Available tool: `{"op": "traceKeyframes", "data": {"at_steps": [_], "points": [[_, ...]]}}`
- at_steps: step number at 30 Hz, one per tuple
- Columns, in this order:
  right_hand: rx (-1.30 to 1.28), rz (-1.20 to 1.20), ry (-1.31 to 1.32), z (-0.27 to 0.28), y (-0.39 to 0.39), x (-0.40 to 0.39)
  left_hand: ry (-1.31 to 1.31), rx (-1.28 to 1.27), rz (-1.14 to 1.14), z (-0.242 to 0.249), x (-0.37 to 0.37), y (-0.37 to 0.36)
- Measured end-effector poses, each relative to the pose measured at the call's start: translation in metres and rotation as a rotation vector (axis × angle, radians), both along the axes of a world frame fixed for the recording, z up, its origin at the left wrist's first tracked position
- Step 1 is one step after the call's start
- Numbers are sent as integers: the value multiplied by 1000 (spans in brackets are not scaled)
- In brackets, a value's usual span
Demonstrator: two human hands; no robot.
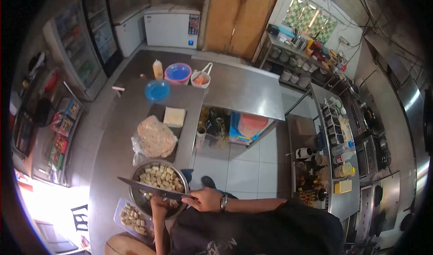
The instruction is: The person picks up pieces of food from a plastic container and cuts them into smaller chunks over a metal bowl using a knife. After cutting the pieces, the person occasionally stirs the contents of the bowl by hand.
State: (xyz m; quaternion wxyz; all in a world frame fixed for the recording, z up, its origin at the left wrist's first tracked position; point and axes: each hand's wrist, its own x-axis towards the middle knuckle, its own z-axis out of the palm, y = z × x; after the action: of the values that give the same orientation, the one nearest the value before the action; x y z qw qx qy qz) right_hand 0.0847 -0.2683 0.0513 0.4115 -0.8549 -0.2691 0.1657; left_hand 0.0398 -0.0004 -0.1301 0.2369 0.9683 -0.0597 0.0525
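Note:
My right hand (205, 199), with a metal band at its wrist, is closed around the handle of a kitchen knife (149, 187). Its blade points left across a steel bowl (186, 176). Beige cubes of food (158, 174) with browned edges lie inside the bowl. From below, my left hand (158, 206) reaches into the bowl under the blade, its fingers mostly hidden. Beside the bowl stands a clear plastic tub (118, 214) holding more such cubes (134, 220). Part of a round wooden board (124, 246) shows at the bottom edge.
Behind the bowl lies a pale pinkish lump in plastic (155, 137) and a white square slab (175, 117). Farther along the steel table (112, 142) are a blue bowl (158, 90), a squeeze bottle (158, 70) and a white bowl with tongs (200, 80). Shelving (315, 165) stands to the right.

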Motion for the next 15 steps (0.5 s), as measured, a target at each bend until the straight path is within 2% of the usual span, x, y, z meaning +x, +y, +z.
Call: {"op": "traceKeyframes", "data": {"at_steps": [2, 3, 5, 6, 8, 9, 11, 15], "points": [[16, 15, -10, -10, 1, 1, 158, -440, 281, 58, 1, -17], [37, 36, 5, -14, 2, 2, 144, -442, 273, 67, 1, -21], [46, 42, 0, -14, 4, 3, 219, -1242, 518, 75, -5, -23], [61, 58, 9, -14, 6, 3, 216, -1242, 514, 78, -8, -19], [80, 77, 23, -16, 8, 2, 176, -1737, 441, 82, -17, -10], [88, 82, 15, -16, 9, 2, 175, -1735, 444, 82, -20, -9], [97, 90, 10, -19, 11, 2, 42, -1947, 398, 82, -25, -6], [101, 100, -23, -20, 15, 3, -28, -1991, 452, 100, -24, -8]]}}
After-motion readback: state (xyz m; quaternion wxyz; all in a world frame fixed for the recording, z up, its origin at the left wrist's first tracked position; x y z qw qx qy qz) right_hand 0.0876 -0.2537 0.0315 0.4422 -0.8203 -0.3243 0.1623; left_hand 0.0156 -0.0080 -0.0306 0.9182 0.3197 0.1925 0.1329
